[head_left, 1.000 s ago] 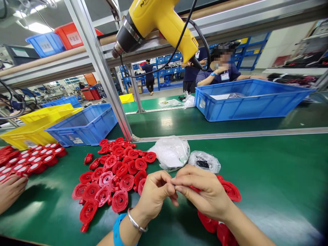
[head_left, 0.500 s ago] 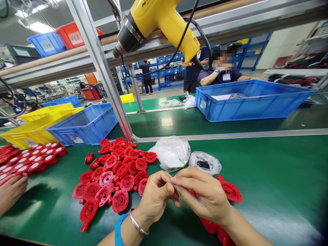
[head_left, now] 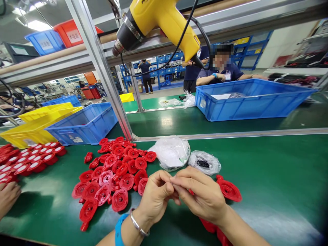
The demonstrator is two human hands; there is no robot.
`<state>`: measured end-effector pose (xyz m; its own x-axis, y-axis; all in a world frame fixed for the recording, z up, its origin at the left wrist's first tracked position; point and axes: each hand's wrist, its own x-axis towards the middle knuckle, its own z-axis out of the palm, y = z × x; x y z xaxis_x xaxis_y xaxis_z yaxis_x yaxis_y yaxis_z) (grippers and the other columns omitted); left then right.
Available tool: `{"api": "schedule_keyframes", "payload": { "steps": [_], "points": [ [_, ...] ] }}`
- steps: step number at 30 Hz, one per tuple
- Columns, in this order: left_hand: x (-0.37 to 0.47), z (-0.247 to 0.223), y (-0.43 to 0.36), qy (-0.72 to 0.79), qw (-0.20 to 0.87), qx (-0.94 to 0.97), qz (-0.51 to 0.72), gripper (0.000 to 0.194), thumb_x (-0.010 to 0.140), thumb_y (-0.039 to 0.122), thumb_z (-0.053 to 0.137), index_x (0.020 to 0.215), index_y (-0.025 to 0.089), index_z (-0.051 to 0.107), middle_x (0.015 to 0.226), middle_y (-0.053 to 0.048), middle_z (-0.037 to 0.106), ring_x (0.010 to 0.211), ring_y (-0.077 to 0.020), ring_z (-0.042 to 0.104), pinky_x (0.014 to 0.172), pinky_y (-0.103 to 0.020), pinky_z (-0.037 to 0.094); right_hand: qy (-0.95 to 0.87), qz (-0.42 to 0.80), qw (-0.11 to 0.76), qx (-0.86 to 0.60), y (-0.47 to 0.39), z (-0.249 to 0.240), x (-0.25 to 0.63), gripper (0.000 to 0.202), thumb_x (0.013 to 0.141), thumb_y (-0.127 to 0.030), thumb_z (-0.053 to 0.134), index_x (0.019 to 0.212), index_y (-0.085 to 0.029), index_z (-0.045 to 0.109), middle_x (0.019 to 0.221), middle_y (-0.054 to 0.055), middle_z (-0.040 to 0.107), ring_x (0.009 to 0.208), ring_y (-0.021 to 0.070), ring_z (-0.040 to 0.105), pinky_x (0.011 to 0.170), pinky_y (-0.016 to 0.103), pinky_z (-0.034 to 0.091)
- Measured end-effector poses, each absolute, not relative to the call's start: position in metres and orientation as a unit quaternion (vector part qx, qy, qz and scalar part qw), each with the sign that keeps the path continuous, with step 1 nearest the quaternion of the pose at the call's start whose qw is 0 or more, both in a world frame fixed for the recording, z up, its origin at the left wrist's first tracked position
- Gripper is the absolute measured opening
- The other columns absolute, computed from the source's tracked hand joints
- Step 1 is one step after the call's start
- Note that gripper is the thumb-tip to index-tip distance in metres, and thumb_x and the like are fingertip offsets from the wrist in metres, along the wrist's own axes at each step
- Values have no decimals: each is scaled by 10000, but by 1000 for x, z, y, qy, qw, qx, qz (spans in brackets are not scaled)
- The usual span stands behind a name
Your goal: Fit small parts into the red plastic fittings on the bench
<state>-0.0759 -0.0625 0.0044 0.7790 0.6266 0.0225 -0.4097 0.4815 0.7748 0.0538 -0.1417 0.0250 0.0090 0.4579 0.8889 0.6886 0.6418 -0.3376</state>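
Observation:
My left hand [head_left: 156,196] and my right hand [head_left: 202,194] meet fingertip to fingertip above the green table. Both are closed in a pinch, and whatever sits between the fingertips is too small and covered to name. Under and beyond my right hand lie red plastic parts [head_left: 230,190], partly hidden by the hand and forearm. Left of my left hand spreads a loose heap of round red plastic parts [head_left: 120,200]. Just past my fingers are a clear plastic bag with white contents [head_left: 170,153] and a smaller bag holding black pieces [head_left: 204,163].
A co-worker's hand [head_left: 9,198] rests at the left edge by rows of red parts with white discs [head_left: 37,166]. Blue bins [head_left: 246,111] and yellow bins [head_left: 38,131] stand farther back. A yellow heat gun [head_left: 159,20] hangs overhead beside a metal post [head_left: 102,68].
My hands stay pinched together in nearly the same place, the right fingers shifting slightly. The co-worker's hand at left has moved left. The person across the table has lowered an arm from the face.

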Motion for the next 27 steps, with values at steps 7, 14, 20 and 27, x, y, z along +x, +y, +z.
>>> {"api": "schedule_keyframes", "payload": {
  "steps": [7,14,20,27],
  "points": [
    [-74,3,-63,128,841,416,321,381,602,411,888,660,137,630,649,31,599,499,-100,624,460,-189,510,-704,-125,560,-418,-141,20,50,381,846,40,545,1178,-137,600,867,104,655,750,183,577,623,310,509],
    [-75,6,-61,120,821,436,349,323,652,380,869,679,141,653,652,29,628,491,-89,627,462,-176,520,-691,-100,591,-404,-138,22,50,336,852,56,558,1133,-113,631,909,97,654,811,149,623,707,255,546],
    [-75,2,-59,115,817,438,356,292,670,373,859,706,150,673,685,23,639,507,-95,637,475,-190,538,-677,-102,596,-420,-139,23,51,248,843,23,601,1031,-137,625,882,73,641,785,134,624,693,232,543],
    [-74,4,-61,106,814,440,364,279,655,348,873,691,151,679,644,28,613,534,-66,593,493,-156,515,-693,-106,573,-425,-138,19,50,217,876,-6,538,1043,-138,576,871,80,602,780,155,574,677,274,526]
  ]
}}
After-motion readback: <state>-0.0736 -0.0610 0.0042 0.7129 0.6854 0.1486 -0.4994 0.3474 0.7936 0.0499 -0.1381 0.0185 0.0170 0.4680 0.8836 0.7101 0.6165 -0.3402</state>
